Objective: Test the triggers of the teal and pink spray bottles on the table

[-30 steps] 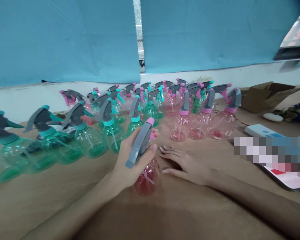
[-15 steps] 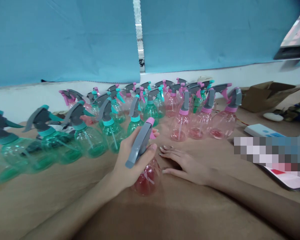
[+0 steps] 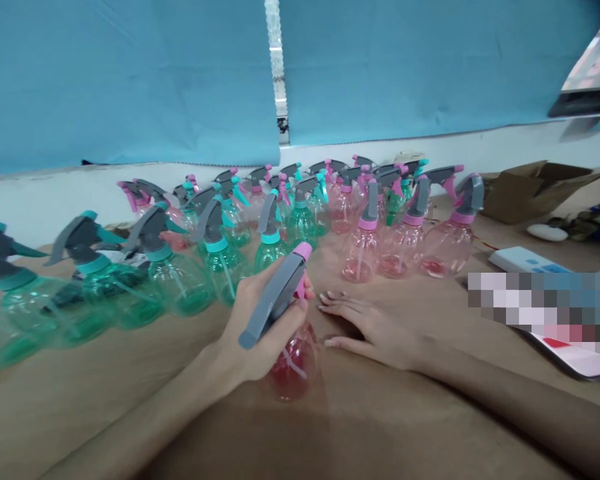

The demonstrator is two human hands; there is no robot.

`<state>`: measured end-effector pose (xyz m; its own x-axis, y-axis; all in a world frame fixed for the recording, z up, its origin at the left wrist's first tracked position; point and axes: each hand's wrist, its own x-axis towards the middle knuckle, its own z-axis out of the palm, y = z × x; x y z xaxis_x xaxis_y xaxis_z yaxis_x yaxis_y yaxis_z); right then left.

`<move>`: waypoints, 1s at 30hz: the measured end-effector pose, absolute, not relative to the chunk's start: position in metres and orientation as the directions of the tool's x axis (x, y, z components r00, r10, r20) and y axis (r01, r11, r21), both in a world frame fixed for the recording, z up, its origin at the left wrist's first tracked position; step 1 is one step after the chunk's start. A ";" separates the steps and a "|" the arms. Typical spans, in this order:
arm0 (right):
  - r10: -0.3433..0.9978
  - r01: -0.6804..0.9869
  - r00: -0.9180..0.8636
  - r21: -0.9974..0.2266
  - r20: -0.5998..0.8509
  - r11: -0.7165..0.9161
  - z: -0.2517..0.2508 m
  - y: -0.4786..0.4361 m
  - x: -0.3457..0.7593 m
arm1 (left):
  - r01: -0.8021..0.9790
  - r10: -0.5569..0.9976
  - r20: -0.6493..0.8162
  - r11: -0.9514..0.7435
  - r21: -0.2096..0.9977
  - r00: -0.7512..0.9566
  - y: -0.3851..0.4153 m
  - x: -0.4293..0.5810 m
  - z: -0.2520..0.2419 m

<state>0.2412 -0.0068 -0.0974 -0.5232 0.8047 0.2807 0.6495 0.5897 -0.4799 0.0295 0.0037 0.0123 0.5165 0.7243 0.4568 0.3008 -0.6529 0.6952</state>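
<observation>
A pink spray bottle [image 3: 294, 371] with a grey and pink spray head stands near the middle, its head tilted toward me. Wrapped round its neck is my left hand [image 3: 260, 327], which hides the collar. To the right of the bottle, my right hand [image 3: 367, 331] lies palm down on the brown table [image 3: 360, 427], fingers spread and holding nothing. Green spray bottles [image 3: 225, 270] stand in a row beyond and to the left of my left hand. Beyond my right hand are three pink spray bottles [image 3: 359, 257] with grey heads.
More pink and green bottles [image 3: 300, 220] crowd the back by the white wall. An open cardboard box [image 3: 520, 193] sits at the back right, near a white oval object [image 3: 547, 232]. A white box [image 3: 525, 260] and a partly blurred phone-like device [image 3: 585, 360] lie at the right.
The held bottle has shifted slightly toward me, and its spray head has tipped a little lower and to the left with my left hand. My right hand has stayed put.
</observation>
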 end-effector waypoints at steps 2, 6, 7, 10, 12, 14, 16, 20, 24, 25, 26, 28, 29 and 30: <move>0.805 0.648 -0.519 -0.482 0.287 0.589 -0.097 -0.007 0.241 | 0.295 0.724 0.440 -0.645 0.705 0.531 0.003 0.030 0.015; 0.805 0.646 -0.519 -0.485 0.289 0.590 -0.096 -0.008 0.241 | 0.297 0.723 0.435 -0.644 0.705 0.537 0.006 0.028 0.010; 0.805 0.645 -0.517 -0.487 0.290 0.589 -0.096 -0.008 0.241 | 0.300 0.727 0.437 -0.643 0.705 0.530 0.007 0.028 0.008; 0.814 0.656 -0.508 -0.487 0.281 0.577 -0.096 -0.008 0.240 | 0.326 0.768 0.427 -0.606 0.726 0.477 0.009 0.028 0.001; 0.819 0.664 -0.506 -0.482 0.271 0.571 -0.096 -0.008 0.240 | 0.336 0.791 0.418 -0.581 0.741 0.447 0.008 0.029 -0.002; 0.817 0.665 -0.511 -0.480 0.267 0.573 -0.096 -0.008 0.240 | 0.327 0.787 0.428 -0.588 0.740 0.445 0.007 0.030 -0.003; 0.811 0.657 -0.516 -0.481 0.274 0.581 -0.097 -0.007 0.241 | 0.324 0.780 0.431 -0.595 0.736 0.455 0.005 0.031 -0.003; 0.805 0.650 -0.519 -0.479 0.288 0.590 -0.099 -0.007 0.241 | 0.318 0.775 0.433 -0.599 0.735 0.460 0.005 0.032 -0.002; 0.795 0.640 -0.522 -0.475 0.308 0.604 -0.102 -0.005 0.242 | 0.306 0.774 0.431 -0.596 0.743 0.463 0.005 0.032 -0.003; 0.793 0.636 -0.522 -0.476 0.314 0.607 -0.102 -0.005 0.242 | 0.309 0.776 0.428 -0.594 0.743 0.463 0.005 0.032 -0.003; 0.792 0.632 -0.522 -0.479 0.317 0.609 -0.102 -0.005 0.242 | 0.314 0.776 0.426 -0.594 0.740 0.465 0.005 0.032 -0.003; 0.795 0.631 -0.521 -0.486 0.312 0.604 -0.101 -0.006 0.242 | 0.320 0.773 0.429 -0.600 0.733 0.468 0.006 0.032 -0.003; 0.798 0.633 -0.520 -0.488 0.306 0.600 -0.100 -0.006 0.242 | 0.318 0.770 0.432 -0.604 0.730 0.470 0.006 0.032 -0.004; 0.800 0.636 -0.519 -0.490 0.300 0.596 -0.099 -0.006 0.242 | 0.317 0.767 0.435 -0.608 0.728 0.472 0.006 0.031 -0.004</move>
<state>0.2416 -0.0064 -0.0994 -0.5192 0.8001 0.3004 0.6357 0.5964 -0.4900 0.0315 0.0061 -0.0038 0.4717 0.7670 0.4350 0.3166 -0.6078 0.7282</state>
